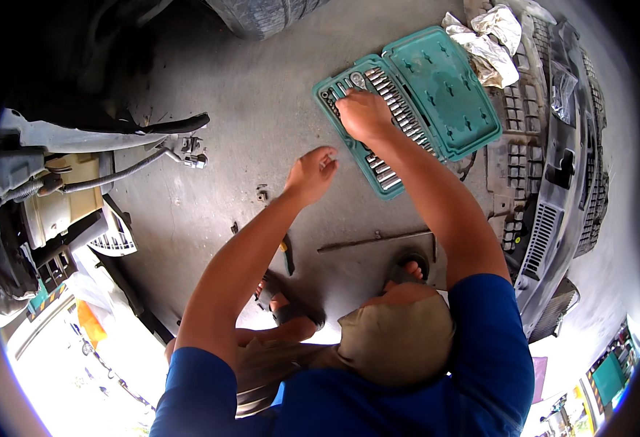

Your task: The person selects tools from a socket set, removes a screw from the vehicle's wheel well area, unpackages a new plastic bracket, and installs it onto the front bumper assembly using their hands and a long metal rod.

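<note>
An open teal socket case [439, 95] lies on the concrete floor, with rows of silver sockets [400, 109] and a ratchet [356, 79] in its left half. My right hand [364, 116] is over that half near the ratchet, fingers curled down among the pieces; what they grip is hidden. My left hand [314, 171] hangs just left of the case's lower part, fingers loosely bent and apart, holding nothing.
A screwdriver [285, 256], a long thin bar [378, 240] and small fittings [262, 195] lie on the floor [189, 80]. A removed bumper [538, 240] and crumpled white cloth [487, 44] are at right; vehicle parts [65, 204] and a tyre [262, 14] border left and top.
</note>
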The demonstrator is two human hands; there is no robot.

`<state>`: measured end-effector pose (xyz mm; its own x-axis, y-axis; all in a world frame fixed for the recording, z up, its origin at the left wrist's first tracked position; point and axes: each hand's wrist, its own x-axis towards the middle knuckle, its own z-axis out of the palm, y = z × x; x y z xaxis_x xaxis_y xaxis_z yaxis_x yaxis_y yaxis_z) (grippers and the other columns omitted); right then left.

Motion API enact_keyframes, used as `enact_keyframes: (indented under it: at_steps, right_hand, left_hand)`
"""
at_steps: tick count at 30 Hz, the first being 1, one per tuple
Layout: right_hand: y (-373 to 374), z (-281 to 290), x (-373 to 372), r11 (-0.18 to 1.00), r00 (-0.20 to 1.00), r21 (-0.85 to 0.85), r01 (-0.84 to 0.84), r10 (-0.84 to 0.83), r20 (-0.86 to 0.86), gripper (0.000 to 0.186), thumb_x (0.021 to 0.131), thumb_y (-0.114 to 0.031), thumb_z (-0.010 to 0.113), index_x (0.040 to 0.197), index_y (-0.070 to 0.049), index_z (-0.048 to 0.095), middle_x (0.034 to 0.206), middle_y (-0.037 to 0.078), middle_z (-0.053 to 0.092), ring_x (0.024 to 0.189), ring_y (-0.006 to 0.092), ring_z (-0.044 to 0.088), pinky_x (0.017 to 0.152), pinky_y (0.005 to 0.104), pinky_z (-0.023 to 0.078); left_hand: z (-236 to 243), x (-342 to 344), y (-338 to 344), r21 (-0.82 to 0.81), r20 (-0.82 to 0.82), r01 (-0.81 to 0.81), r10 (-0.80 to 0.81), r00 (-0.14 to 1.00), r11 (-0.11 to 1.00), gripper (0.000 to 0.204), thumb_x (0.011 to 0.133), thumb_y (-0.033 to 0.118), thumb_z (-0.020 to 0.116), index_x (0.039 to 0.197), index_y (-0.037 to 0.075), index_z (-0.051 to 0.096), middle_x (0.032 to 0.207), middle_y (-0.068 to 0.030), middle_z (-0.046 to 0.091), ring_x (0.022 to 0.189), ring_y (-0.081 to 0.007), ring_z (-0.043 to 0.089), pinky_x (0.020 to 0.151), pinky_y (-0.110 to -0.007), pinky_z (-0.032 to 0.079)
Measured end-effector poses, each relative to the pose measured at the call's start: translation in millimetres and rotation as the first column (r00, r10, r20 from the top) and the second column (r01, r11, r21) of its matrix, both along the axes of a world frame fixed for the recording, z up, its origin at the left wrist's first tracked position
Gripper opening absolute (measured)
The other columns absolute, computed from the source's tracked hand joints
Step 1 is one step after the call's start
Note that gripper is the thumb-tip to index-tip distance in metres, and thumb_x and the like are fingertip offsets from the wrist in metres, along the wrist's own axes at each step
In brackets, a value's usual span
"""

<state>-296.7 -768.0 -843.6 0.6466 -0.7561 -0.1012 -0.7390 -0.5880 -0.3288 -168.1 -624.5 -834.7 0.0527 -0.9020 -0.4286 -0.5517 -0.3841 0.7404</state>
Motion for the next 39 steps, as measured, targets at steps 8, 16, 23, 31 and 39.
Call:
enact_keyframes:
  at_steps: [8,16,23,31,39]
  right_hand:
    - [5,16,-15,0.983,0.960,-0.182,0.009,0.043,0.276,0.007,0.071,-0.011,0.061,0.078,-0.008,0.061,0.074,0.010,0.062,0.074,0.0279,0.062,0.062,0.0384,0.052]
    - [38,32,-127,0.860,-0.216,0.505,0.070,-0.481,0.849,0.023,0.087,0.002,0.056,0.106,-0.005,0.044,0.101,0.015,0.059,0.086,0.0216,0.061,0.078,0.0371,0.053]
    - [43,31,-194,0.358,-0.001,0.916,0.182,-0.931,0.364,0.030,0.082,-0.011,0.062,0.108,0.001,0.055,0.074,0.006,0.055,0.062,0.0125,0.051,0.055,0.0294,0.045]
    - [15,7,-129,0.680,0.639,0.521,0.515,-0.710,0.295,0.036,0.077,-0.027,0.072,0.101,-0.001,0.063,0.073,0.013,0.065,0.070,0.0282,0.065,0.067,0.0357,0.049]
    - [-12,9,-95,0.822,0.841,0.262,0.506,-0.538,0.064,0.056,0.074,-0.040,0.072,0.110,0.001,0.058,0.106,0.021,0.062,0.100,0.0356,0.060,0.084,0.0422,0.050]
  left_hand:
    - [-12,26,25,0.112,-0.066,-0.009,0.017,0.998,0.994,0.024,0.091,0.016,0.057,0.108,0.001,0.060,0.088,-0.0045,0.064,0.071,-0.0109,0.058,0.068,-0.027,0.048]
    - [-3,0,8,0.188,-0.203,-0.029,0.068,0.977,0.982,0.023,0.090,0.017,0.058,0.108,0.002,0.061,0.083,-0.0012,0.061,0.072,-0.0096,0.057,0.068,-0.026,0.048]
    - [-12,-3,7,0.165,-0.250,-0.025,0.066,0.966,0.986,0.025,0.090,0.018,0.058,0.109,0.002,0.061,0.085,-0.0024,0.063,0.075,-0.0092,0.058,0.069,-0.024,0.048]
    - [4,17,22,0.260,-0.273,-0.172,0.243,0.931,0.950,0.027,0.089,0.017,0.058,0.110,0.000,0.060,0.087,-0.0036,0.062,0.074,-0.0106,0.058,0.073,-0.027,0.052]
    - [14,6,27,0.334,-0.285,-0.193,0.294,0.912,0.923,0.030,0.088,0.019,0.058,0.110,0.000,0.060,0.089,-0.0037,0.061,0.075,-0.0110,0.060,0.067,-0.025,0.048]
